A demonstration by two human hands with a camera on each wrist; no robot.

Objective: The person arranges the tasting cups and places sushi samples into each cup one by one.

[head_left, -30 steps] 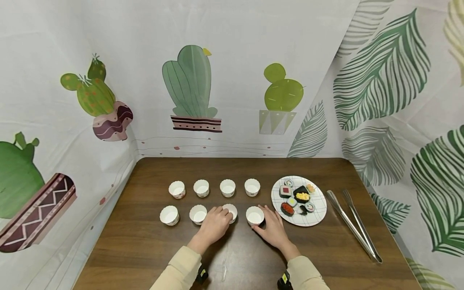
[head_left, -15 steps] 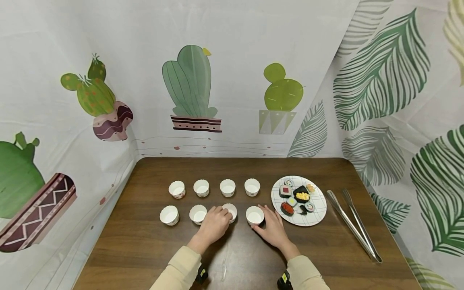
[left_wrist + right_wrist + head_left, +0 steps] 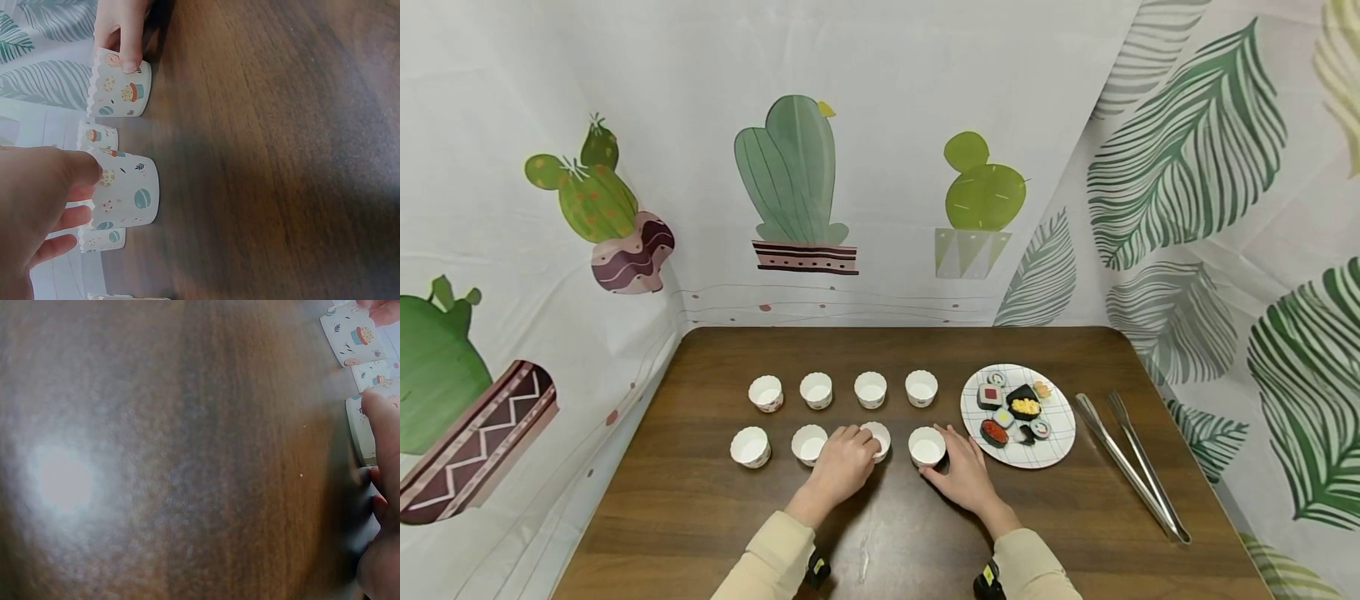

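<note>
In the head view, white paper baking cups with scalloped rims stand upright in two rows. My left hand (image 3: 844,460) pinches the rim of the third front-row cup (image 3: 880,435) from its left side. The left wrist view shows this cup (image 3: 128,194) with small printed cupcakes and leaves, my thumb at its rim and fingertips partly hidden behind. My right hand (image 3: 967,472) holds the rightmost front-row cup (image 3: 927,447) from the right, thumb at its near side and fingers around the far right side. Both held cups stand on the wooden table (image 3: 865,525).
A round checked plate (image 3: 1058,446) with several toy-like sushi pieces (image 3: 1025,404) stands right of the cups. Metal tongs (image 3: 1131,467) lie spread beyond it, near the table's right edge. A printed cloth (image 3: 887,167) hangs behind the table.
</note>
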